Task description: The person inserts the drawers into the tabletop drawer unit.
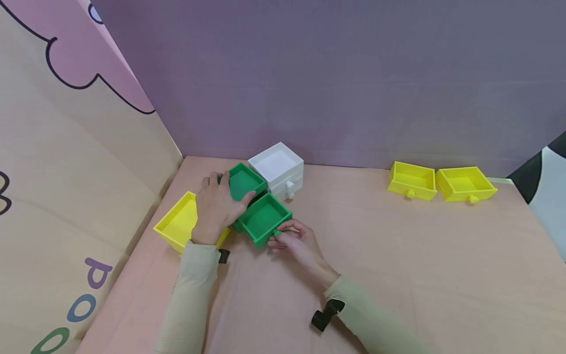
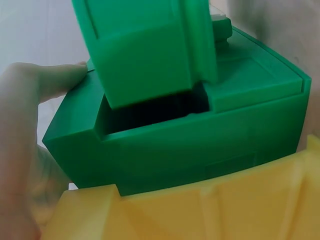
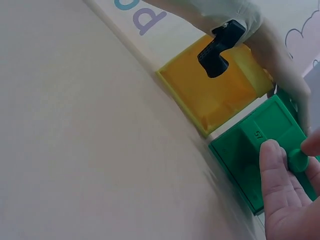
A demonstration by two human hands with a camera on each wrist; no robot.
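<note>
Grey-purple cloth (image 1: 331,73) forms the back wall, and a cream side panel (image 1: 66,162) with a pink cloud shape and coloured letters shuts in the left. Between them spreads a pink-covered worktop (image 1: 420,270): its left and rear edges meet these two walls, its right edge slants toward the viewer, and a broad stretch runs from the middle to that side. An open yellow case (image 1: 177,223) lies partly under the left forearm (image 1: 190,300), just beside a green cabinet (image 1: 240,182), leaving little room there. A white drawer unit (image 1: 277,164) stands close behind the cabinet, blocking the way rearward. The left hand (image 1: 218,206) grips the cabinet, fingers over its left edge, thumb spread along the near right side. The right hand (image 1: 302,248) has its fingers drawn together in a pinch. A green drawer (image 1: 265,216) sits tilted at the cabinet's opening; how far it reaches inside cannot be told. Well apart, at the right rear, stand two yellow drawers (image 1: 413,178), side by side. Between the right fingers and thumb is the green drawer's small knob (image 3: 298,161).
</note>
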